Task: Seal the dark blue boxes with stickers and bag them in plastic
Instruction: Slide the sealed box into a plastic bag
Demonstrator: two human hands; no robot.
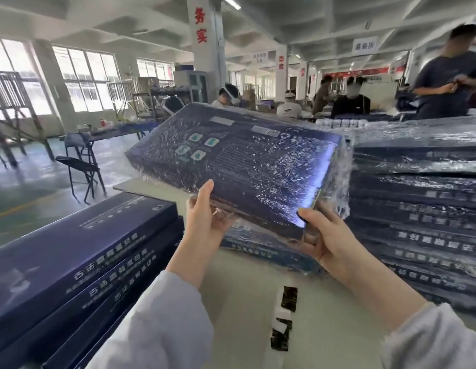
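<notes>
The bagged box (239,166), dark blue and wrapped in crinkled clear plastic, is held up off the bench (245,302) in both hands. Its broad printed face is turned up toward the camera. Its long axis runs across the view, from the left end, which lies farther off and higher in the view, to the right end, which is nearer. The whole box is tilted, not level. Loose plastic bunches past its right short end.

The left hand (205,225) grips the box's near long edge. The thumb lies straight on the top face and the fingers curl under the plastic below. The forearm rises steeply from a pale sleeve (162,323) below the box. The right hand (330,241) holds the box's near right corner. The thumb presses at the top edge and the fingers wrap underneath, with the palm turned inward. Its wrist angles in from the lower right.

Directly under the held box a second bagged box (258,246) lies flat on the bench. Right of the held box stands a tall stack of bagged boxes (418,209), their long sides facing the camera. Left of and below it sits a stack of unbagged boxes (79,251), with their long axes running away from the camera. A strip of stickers (285,315) lies on the bench below the held box, between the two forearms. Beyond the box's left end stands a folding chair (82,166) on the floor.
</notes>
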